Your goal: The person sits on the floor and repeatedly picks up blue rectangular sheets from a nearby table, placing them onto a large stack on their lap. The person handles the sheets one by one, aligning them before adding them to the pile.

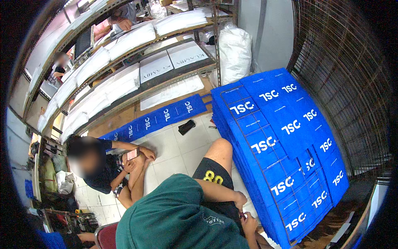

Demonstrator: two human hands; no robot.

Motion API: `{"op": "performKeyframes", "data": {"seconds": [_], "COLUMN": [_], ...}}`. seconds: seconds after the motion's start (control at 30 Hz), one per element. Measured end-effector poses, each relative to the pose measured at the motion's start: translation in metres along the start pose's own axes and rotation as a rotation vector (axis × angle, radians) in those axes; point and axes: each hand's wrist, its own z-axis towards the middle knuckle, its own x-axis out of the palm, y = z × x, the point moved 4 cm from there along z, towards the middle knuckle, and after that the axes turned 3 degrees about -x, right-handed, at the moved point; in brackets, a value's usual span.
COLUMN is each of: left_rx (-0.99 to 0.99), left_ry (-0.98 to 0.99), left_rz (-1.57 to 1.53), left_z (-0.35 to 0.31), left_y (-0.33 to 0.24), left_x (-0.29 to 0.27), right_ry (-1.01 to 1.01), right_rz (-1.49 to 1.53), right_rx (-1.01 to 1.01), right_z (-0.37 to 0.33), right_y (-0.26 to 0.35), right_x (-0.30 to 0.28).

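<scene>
My left hand and my right hand are close together over my lap, beside the stack of blue sheets. Both have their fingers closed around a small dark thing, too small to name. Just right of them rises a tall stack of flat blue printed sheets with white lettering. A thin metal grid frame lies against its top and near side. My green sleeve and dark shorts fill the lower middle.
A seated person at the left holds a phone. A dark phone-like object lies on the tiled floor. Shelves of white sheets stand beyond, with a blue printed strip below and a white sack. Wire racks line the right.
</scene>
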Motion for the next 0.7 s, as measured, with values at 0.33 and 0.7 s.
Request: {"op": "performKeyframes", "data": {"seconds": [0.33,0.7], "left_rx": [0.012,0.015], "left_ry": [0.024,-0.021], "left_rz": [-0.002,0.004], "left_z": [-0.003,-0.007], "left_y": [0.000,-0.001], "left_x": [-0.001,-0.001], "right_ry": [-0.016,-0.052], "right_rz": [0.056,0.147], "right_rx": [-0.006,-0.044], "right_z": [0.002,0.000], "right_y": [0.013,0.010], "right_x": [-0.015,-0.010]}}
